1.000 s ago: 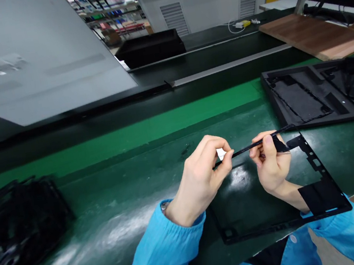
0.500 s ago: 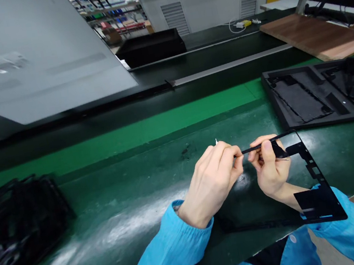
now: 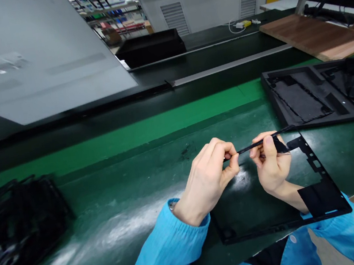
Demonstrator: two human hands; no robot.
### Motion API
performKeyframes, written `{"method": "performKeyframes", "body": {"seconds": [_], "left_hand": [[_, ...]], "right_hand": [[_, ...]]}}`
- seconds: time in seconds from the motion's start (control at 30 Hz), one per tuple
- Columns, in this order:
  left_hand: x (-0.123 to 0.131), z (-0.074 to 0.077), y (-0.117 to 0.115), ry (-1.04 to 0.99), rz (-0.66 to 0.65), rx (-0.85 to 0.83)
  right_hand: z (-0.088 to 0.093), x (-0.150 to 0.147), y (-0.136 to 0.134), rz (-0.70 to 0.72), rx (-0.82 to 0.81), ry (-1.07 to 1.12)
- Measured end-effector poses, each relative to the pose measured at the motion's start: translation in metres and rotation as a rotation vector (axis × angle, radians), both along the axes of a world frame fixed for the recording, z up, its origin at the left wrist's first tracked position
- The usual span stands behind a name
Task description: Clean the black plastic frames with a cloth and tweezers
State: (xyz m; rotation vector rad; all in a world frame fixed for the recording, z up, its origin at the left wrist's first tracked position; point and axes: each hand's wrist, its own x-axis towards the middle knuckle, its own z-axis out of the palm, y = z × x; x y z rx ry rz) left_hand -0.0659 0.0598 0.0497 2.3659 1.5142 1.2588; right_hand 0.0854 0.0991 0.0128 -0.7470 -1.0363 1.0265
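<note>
A thin black rectangular frame (image 3: 322, 199) with cut-outs along its right side is held up over the green bench top. My left hand (image 3: 214, 169) pinches its far edge between thumb and fingertips. Closed on the same far edge, further right, is my right hand (image 3: 272, 164), thumb on top, beside a dark flap of the frame. My right forearm shows through the frame's open middle. The frame's near edge hangs low by the bench's front edge. Its left side is partly hidden behind my left hand and sleeve.
Several black frames lie in a pile (image 3: 18, 233) at the left. A dark foam tray (image 3: 349, 115) with similar frames in its recesses stands at the right. Behind are a large grey panel (image 3: 33, 52), a black bin (image 3: 152, 49) and a wooden board (image 3: 319, 36).
My left hand has slid slightly left and down along the far edge, away from my right hand. The frame has tilted, and more of its near left corner shows.
</note>
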Motion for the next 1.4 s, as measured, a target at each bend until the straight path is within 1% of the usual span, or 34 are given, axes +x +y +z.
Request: {"method": "performKeyframes", "body": {"seconds": [0.23,0.37,0.57,0.63,0.77,0.83,0.9,0.97,1.07,1.13,1.2,1.27,1.4], "left_hand": [[0.004,-0.003,-0.001,-0.079,-0.082,0.009],[0.006,-0.004,-0.002,-0.099,-0.072,0.022],[0.007,-0.003,-0.003,-0.101,-0.083,-0.007],[0.006,-0.001,-0.003,-0.14,-0.078,-0.058],[-0.003,0.007,-0.004,-0.26,-0.096,-0.246],[-0.009,0.012,-0.003,-0.257,-0.086,-0.271],[-0.015,0.016,-0.001,-0.204,-0.079,-0.241],[-0.017,0.018,0.0,-0.151,-0.1,-0.202],[-0.016,0.017,0.0,-0.097,-0.142,-0.172],[-0.013,0.015,-0.001,-0.051,-0.136,-0.137],[-0.009,0.013,-0.003,0.026,-0.102,-0.078],[-0.005,0.012,-0.004,0.148,-0.053,-0.003],[0.007,0.009,-0.005,0.423,0.107,0.17]], "right_hand": [[0.0,0.0,-0.001,0.015,0.012,-0.034],[0.0,-0.001,-0.003,0.02,0.016,-0.051],[0.001,-0.001,-0.003,0.018,-0.014,-0.035],[0.001,-0.001,-0.002,0.013,-0.017,-0.033],[0.002,0.0,0.003,-0.023,-0.029,-0.045],[0.002,0.0,0.004,-0.03,-0.03,-0.041],[0.002,0.001,0.004,-0.03,-0.034,-0.033],[0.002,0.001,0.003,-0.026,-0.037,-0.021],[0.002,0.001,0.003,-0.032,-0.047,-0.017],[0.002,0.0,0.003,-0.04,-0.045,-0.027],[0.002,0.0,0.003,-0.043,-0.032,-0.033],[0.002,0.0,0.003,-0.042,-0.025,-0.033],[-0.001,-0.001,0.001,-0.02,-0.011,-0.035]]}}
